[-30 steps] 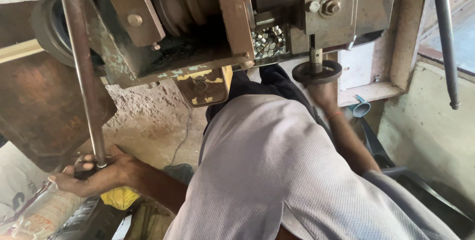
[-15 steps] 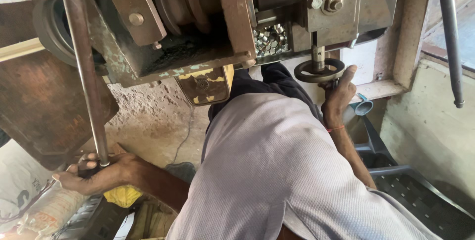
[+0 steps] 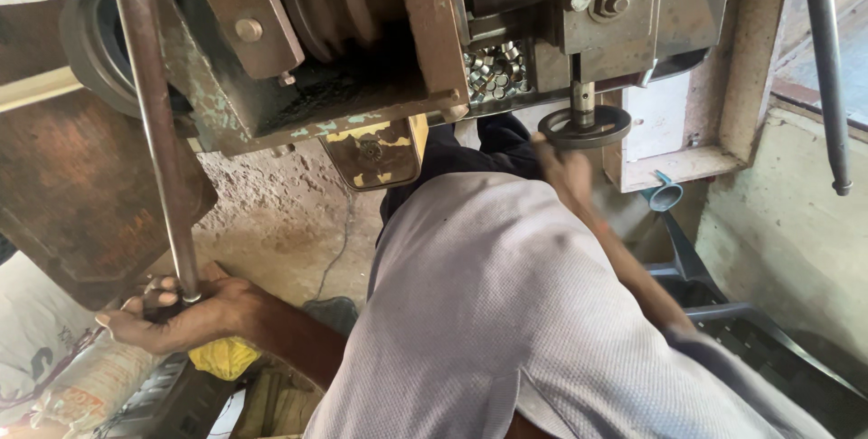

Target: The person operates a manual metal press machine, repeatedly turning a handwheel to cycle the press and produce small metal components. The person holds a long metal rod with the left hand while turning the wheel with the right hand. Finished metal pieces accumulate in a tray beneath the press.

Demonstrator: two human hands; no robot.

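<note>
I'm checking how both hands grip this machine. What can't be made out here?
- Head view: the left hand closes over the lever's lower end, hiding its knob.
- The right hand at the handwheel is motion-blurred; finger contact unclear.
- The machine's top is cut off by the frame edge.

The machine (image 3: 380, 50) is rusty brown with chipped green paint. The long rod (image 3: 154, 122) is dull grey. The small wheel (image 3: 584, 127) is black. The shirt (image 3: 506, 312) is pale grey with tiny lines. At seven o'clock, a cloth (image 3: 221, 358) is yellow.
</note>
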